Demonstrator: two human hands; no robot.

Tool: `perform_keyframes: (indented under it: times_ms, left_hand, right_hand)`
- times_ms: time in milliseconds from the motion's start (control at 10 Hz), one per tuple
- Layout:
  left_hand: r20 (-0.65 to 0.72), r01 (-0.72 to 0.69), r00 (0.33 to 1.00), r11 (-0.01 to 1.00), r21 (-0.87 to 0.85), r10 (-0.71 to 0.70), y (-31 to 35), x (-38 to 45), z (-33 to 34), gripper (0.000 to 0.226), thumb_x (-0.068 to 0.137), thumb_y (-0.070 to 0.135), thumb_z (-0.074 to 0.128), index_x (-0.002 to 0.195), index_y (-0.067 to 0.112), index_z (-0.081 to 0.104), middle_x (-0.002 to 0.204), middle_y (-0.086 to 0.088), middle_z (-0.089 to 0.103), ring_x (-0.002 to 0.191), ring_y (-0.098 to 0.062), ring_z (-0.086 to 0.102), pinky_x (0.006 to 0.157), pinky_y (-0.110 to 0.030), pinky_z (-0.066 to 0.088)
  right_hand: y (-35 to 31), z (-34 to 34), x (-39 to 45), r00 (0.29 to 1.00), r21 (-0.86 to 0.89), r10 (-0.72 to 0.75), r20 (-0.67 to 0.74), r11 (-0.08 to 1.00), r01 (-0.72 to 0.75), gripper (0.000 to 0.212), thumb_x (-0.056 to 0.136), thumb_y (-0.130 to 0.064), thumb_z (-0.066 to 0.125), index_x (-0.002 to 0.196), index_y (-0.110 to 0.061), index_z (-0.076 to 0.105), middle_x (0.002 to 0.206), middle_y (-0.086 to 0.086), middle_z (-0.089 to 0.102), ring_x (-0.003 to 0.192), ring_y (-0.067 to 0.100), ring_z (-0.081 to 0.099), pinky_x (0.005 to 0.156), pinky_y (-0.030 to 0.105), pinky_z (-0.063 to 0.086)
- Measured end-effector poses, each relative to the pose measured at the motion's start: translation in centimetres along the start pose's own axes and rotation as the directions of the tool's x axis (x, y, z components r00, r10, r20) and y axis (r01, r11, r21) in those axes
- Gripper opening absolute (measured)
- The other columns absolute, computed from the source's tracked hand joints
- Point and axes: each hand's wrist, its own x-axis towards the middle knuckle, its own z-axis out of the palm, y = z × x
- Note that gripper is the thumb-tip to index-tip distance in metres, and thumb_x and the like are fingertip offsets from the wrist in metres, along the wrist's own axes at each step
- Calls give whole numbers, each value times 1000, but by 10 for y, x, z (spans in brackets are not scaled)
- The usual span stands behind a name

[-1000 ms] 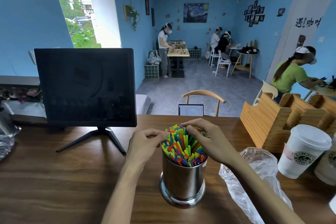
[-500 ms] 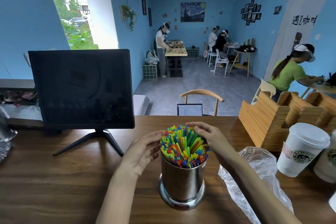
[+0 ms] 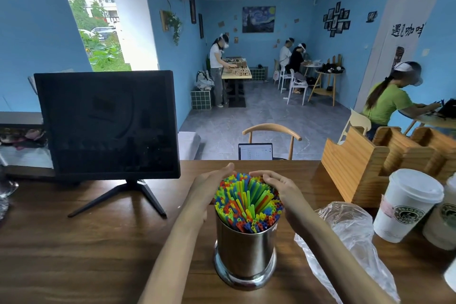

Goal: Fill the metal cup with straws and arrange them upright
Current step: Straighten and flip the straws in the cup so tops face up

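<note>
Head view: both hands cupped round a cup of straws on a wooden table (image 3: 74,254).

Metal cup (image 3: 245,253) upright at the near middle, packed with coloured straws (image 3: 248,202) standing on end. Left hand (image 3: 209,186) flat against the bundle's left side, fingers straight; right hand (image 3: 283,191) curved over the far right, fingers relaxed, touching the tips. Monitor (image 3: 108,123) left, plastic bag (image 3: 345,237) and paper cup (image 3: 407,207) right.

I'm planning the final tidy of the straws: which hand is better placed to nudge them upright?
Probably the right hand: its fingers curve over the far tops of the straws in the metal cup, while the left hand only flanks the bundle's side.
</note>
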Motion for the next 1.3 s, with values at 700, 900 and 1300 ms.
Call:
perform_keyframes:
  times_ms: [700,900,1300]
  left_hand:
    - [-80,-203,975,977,68,208,47,11,-8,13,87,33,77,94,22,78,89,18,65,84,8,49,78,-22,39]
    - [-50,-273,956,939,211,289,64,8,-7,15,89,33,76,75,30,76,71,19,69,79,1,58,78,-26,44]
    - [-154,-802,546,566,188,824,108,-32,-8,5,91,31,72,91,35,74,82,24,74,78,2,68,72,-13,51]
  right_hand:
    - [3,-1,2,1000,-3,-17,9,1000,17,30,105,-23,49,99,-23,79,107,7,77,103,27,73,92,45,58]
    - [1,0,0,1000,-19,-13,8,1000,13,31,105,-24,50,96,-26,79,107,7,77,103,27,73,95,48,57]
    - [-12,-4,-8,992,-132,-90,93,986,102,23,102,-33,54,117,-25,70,115,-3,75,104,15,73,86,31,59]
